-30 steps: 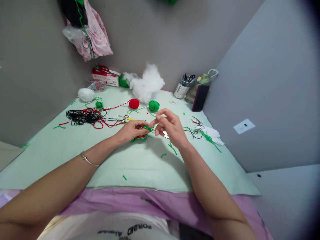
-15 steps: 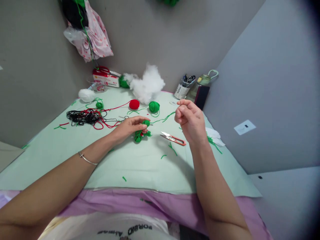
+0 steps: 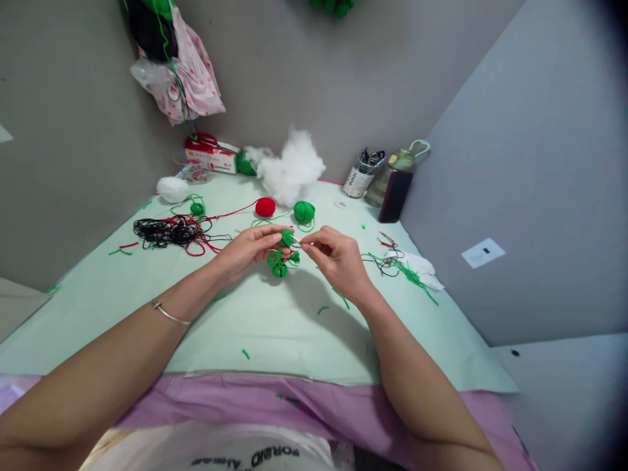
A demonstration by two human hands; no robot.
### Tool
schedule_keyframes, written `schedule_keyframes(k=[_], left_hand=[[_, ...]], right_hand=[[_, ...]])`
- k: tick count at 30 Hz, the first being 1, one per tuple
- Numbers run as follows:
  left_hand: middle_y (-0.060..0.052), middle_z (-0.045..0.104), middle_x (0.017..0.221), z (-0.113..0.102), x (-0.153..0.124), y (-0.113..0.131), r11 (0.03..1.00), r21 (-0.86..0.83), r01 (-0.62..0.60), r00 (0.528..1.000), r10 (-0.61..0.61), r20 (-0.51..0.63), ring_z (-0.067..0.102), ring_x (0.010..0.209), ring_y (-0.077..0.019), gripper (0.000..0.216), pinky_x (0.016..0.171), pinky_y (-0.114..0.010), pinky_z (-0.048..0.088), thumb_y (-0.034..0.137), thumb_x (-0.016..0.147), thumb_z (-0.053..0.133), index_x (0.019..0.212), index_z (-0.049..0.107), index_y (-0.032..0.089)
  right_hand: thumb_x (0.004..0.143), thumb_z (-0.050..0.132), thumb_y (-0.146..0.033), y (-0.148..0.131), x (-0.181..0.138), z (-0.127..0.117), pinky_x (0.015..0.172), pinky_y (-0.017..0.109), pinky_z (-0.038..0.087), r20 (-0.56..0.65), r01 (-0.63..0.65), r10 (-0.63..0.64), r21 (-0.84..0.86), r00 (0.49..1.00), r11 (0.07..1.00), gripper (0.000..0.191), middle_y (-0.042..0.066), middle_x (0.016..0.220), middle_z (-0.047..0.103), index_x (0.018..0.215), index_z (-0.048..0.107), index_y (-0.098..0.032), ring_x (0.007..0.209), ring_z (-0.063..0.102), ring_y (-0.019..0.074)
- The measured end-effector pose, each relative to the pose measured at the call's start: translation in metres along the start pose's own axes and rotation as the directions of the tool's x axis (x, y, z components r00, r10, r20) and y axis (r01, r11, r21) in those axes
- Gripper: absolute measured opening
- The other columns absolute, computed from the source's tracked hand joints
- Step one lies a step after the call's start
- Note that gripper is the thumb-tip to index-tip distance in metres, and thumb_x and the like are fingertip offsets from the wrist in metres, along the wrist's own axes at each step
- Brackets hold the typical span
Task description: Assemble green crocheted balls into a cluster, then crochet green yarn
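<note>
My left hand (image 3: 252,247) holds a small green yarn piece (image 3: 287,238) between thumb and fingers, above the table. Rounded green parts (image 3: 279,269) with bits of red hang below the fingers. Close by on the right, my right hand (image 3: 338,258) pinches a thin, pale needle (image 3: 296,240) whose far end meets the green piece. The needle's exact kind is too small to make out. The orange-handled thread snips are hidden behind my right hand.
Behind my hands lie a red yarn ball (image 3: 265,207), a green yarn ball (image 3: 304,212) and white stuffing (image 3: 292,167). A black yarn tangle (image 3: 164,232) is at left. At right stand a pen cup (image 3: 357,181), a bottle (image 3: 377,190) and a phone (image 3: 395,196); yarn scraps (image 3: 415,278) lie nearer.
My right hand has come down and left from its raised position to the green piece and now pinches the needle. The snips have gone from sight behind it. My left hand keeps its hold.
</note>
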State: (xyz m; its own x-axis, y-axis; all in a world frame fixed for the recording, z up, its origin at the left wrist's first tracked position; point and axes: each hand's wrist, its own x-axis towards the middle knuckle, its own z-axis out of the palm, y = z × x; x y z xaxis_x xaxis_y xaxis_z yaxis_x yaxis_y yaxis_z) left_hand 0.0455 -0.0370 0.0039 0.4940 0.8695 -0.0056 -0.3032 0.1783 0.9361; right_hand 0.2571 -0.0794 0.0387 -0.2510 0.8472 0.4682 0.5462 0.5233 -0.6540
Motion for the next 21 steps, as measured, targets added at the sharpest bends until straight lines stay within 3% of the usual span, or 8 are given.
schedule_keyframes(k=[8, 13, 21], left_hand=[[-0.008, 0.074, 0.097, 0.006, -0.004, 0.007, 0.998, 0.063, 0.021, 0.999, -0.018, -0.036, 0.071, 0.083, -0.0192, 0.041, 0.075, -0.031, 0.057, 0.038, 0.079, 0.081, 0.112, 0.071, 0.016], [-0.005, 0.072, 0.102, 0.005, -0.004, 0.006, 0.989, 0.141, -0.035, 0.997, 0.045, -0.069, 0.072, 0.086, -0.0187, 0.041, 0.077, -0.031, 0.056, 0.038, 0.075, 0.084, 0.109, 0.071, 0.020], [-0.003, 0.073, 0.089, 0.006, -0.003, 0.005, 0.979, 0.193, -0.065, 0.994, 0.080, -0.070, 0.071, 0.081, -0.0196, 0.039, 0.073, -0.032, 0.053, 0.034, 0.071, 0.087, 0.102, 0.069, 0.019]], right_hand=[[0.090, 0.059, -0.020, 0.000, 0.001, 0.001, 0.065, 0.029, 0.038, 0.059, -0.045, 0.049, -0.067, 0.997, 0.997, 0.012, 0.001, 0.077, 0.062, 0.083, 0.069, -0.022, 0.063, 0.050, 0.0129], [0.087, 0.059, -0.019, 0.000, 0.000, 0.003, 0.064, 0.029, 0.036, 0.065, -0.097, 0.101, -0.052, 0.993, 0.994, 0.012, 0.000, 0.072, 0.062, 0.080, 0.068, -0.021, 0.061, 0.049, 0.0130], [0.084, 0.062, -0.028, 0.002, 0.002, 0.016, 0.057, 0.028, 0.030, 0.108, -0.295, 0.277, 0.226, 0.955, 0.928, 0.011, -0.005, 0.060, 0.049, 0.081, 0.068, -0.019, 0.057, 0.040, 0.0112]])
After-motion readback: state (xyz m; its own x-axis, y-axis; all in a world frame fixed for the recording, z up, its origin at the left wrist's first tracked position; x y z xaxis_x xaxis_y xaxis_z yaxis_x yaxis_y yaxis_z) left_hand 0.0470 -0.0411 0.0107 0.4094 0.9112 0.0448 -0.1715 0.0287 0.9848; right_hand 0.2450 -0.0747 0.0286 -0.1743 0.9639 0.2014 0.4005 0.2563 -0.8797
